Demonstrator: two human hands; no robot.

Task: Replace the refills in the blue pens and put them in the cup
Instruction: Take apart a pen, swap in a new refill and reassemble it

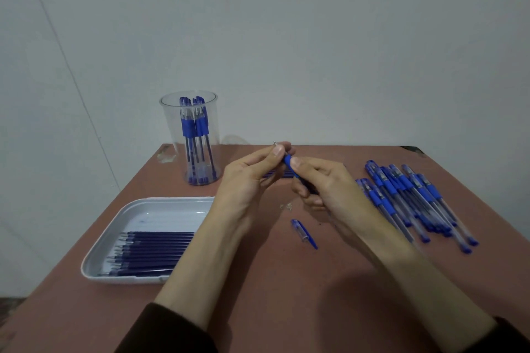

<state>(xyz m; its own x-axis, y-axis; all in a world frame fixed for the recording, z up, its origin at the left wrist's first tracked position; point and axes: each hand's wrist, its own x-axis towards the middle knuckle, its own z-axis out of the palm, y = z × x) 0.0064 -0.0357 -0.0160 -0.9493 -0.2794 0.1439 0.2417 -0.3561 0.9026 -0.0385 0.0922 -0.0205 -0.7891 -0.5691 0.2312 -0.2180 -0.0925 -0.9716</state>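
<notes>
At the centre of the frame the two hands meet above the table (258, 304): the right hand (324, 185) curls round the blue grip of a pen (287, 160), and the left hand (248, 178) pinches its metal tip end. A loose cap (304, 233) lies just below them, a heap of blue pens (410, 198) at the right, and a white tray (114, 226) of refills (155, 252) at the lower left. The clear cup (169, 123) stands at the table's upper left, with a bunch of pens (195, 129) standing in it.

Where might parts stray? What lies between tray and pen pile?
Head view: a loose pen cap and small scraps on the table; both forearms reach over it.
</notes>
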